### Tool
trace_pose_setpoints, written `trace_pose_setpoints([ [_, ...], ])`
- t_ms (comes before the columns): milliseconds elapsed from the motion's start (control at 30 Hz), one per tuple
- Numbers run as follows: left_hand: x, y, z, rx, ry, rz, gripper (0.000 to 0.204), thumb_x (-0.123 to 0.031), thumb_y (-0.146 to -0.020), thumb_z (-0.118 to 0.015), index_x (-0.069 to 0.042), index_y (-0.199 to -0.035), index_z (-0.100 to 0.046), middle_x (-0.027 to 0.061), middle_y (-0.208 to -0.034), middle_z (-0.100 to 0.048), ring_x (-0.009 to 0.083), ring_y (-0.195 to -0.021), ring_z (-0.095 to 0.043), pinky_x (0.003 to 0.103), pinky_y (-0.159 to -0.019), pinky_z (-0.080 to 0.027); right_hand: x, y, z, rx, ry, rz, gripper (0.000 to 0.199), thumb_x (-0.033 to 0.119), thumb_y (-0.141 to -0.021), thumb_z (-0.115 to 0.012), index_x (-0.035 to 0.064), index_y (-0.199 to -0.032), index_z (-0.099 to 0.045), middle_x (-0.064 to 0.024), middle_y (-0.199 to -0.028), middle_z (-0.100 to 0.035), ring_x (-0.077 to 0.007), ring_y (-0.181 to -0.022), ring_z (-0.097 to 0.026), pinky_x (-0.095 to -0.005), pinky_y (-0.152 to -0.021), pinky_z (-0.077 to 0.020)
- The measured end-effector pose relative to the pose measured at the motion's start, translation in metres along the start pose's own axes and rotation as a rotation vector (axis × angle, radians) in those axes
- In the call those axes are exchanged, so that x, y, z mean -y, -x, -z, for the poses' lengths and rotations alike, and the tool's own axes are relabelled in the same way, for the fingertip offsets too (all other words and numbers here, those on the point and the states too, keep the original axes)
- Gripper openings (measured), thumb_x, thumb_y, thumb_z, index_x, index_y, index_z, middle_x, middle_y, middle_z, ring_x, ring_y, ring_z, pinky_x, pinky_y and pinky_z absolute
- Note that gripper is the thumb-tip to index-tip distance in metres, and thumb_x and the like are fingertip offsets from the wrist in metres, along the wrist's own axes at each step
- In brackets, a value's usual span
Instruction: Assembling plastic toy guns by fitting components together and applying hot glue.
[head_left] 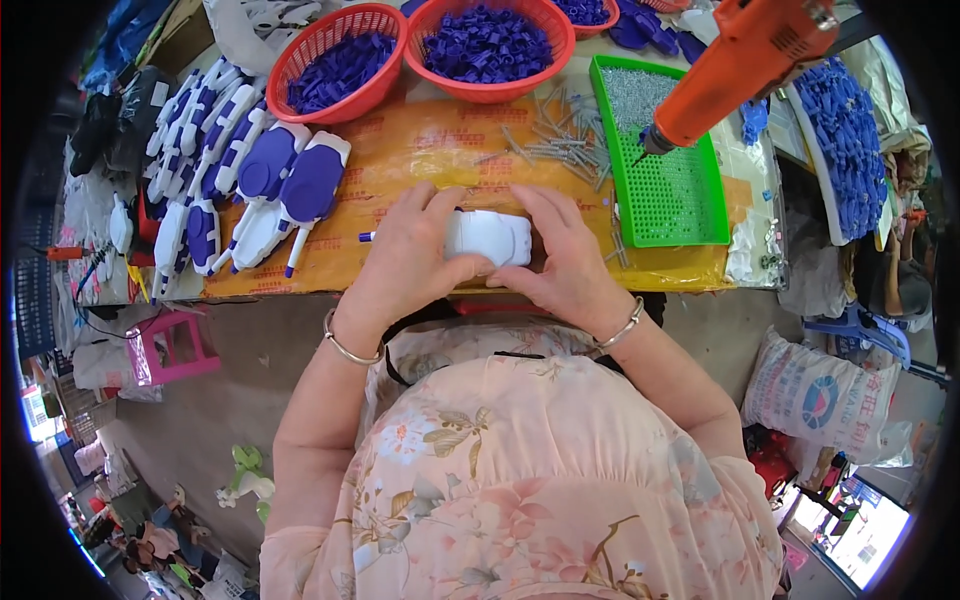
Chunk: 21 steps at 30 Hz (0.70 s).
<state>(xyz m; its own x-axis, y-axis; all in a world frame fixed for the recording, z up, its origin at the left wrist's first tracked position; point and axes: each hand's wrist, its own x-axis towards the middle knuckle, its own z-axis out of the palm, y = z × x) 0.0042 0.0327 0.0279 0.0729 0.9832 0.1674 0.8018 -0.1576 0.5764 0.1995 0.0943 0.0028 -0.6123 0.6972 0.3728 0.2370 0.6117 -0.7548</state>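
Observation:
Between my two hands, at the table's near edge, is a white plastic housing [487, 238] with rounded ends. My left hand [412, 248] grips its left end, fingers curled over the far side and thumb along the near side. A thin stem with a purple tip [378, 237] sticks out to the left past that hand. My right hand [562, 255] closes round the right end, its thumb close to the left thumb. The underside of the housing is hidden. Further left lie similar white-and-purple plastic units [312, 185], with stems toward me.
Red baskets of purple parts [335, 80] stand at the back. Loose long screws [570, 140] lie beside a green tray [722, 215] of small metal pieces. An orange power screwdriver [735, 75] hangs above the tray. Blue parts [840, 140] are piled far right; a pink stool [172, 350] stands at left.

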Motion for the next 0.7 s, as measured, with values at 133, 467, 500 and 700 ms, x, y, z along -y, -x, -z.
trace_pose_setpoints([
  [133, 0.000, 0.012, -0.002, -0.073, 0.067, -0.081, 0.056, -0.012, -0.058, -0.082, 0.000, -0.106, -0.056, 0.0148, -0.096, -0.051, 0.0333, -0.089, -0.052, 0.041, -0.075, -0.044, 0.003, 0.008, 0.011, 0.194, -0.202, -0.240, 0.049, 0.008, -0.069, -0.078, 0.0009, -0.113, -0.058, -0.0139, -0.101, -0.061, -0.0292, -0.095, -0.057, -0.0346, -0.082, -0.0471],
  [467, -0.007, 0.029, 0.001, -0.138, 0.087, -0.109, 0.051, -0.002, -0.056, -0.081, -0.003, -0.101, -0.058, 0.0133, -0.098, -0.054, 0.0313, -0.091, -0.055, 0.038, -0.073, -0.046, 0.006, 0.013, 0.006, 0.119, -0.269, -0.070, 0.033, 0.002, -0.068, -0.076, 0.0019, -0.099, -0.063, -0.0117, -0.085, -0.060, -0.0279, -0.079, -0.058, -0.0341, -0.069, -0.0471],
  [500, -0.005, 0.030, 0.001, -0.147, 0.073, -0.138, 0.050, -0.002, -0.057, -0.080, -0.002, -0.101, -0.058, 0.0134, -0.096, -0.056, 0.0312, -0.089, -0.056, 0.038, -0.072, -0.046, 0.006, 0.013, 0.005, 0.119, -0.269, -0.070, 0.033, 0.002, -0.068, -0.076, 0.0019, -0.099, -0.063, -0.0117, -0.085, -0.060, -0.0279, -0.079, -0.058, -0.0341, -0.069, -0.0471],
  [700, 0.002, 0.026, 0.002, -0.108, 0.273, -0.086, 0.043, -0.001, -0.063, -0.077, 0.000, -0.101, -0.058, 0.0151, -0.091, -0.059, 0.0343, -0.085, -0.058, 0.039, -0.071, -0.047, 0.007, 0.009, -0.001, 0.128, -0.199, -0.081, 0.030, 0.003, -0.071, -0.078, 0.0000, -0.097, -0.063, -0.0083, -0.084, -0.061, -0.0182, -0.071, -0.059, -0.0280, -0.062, -0.0468],
])
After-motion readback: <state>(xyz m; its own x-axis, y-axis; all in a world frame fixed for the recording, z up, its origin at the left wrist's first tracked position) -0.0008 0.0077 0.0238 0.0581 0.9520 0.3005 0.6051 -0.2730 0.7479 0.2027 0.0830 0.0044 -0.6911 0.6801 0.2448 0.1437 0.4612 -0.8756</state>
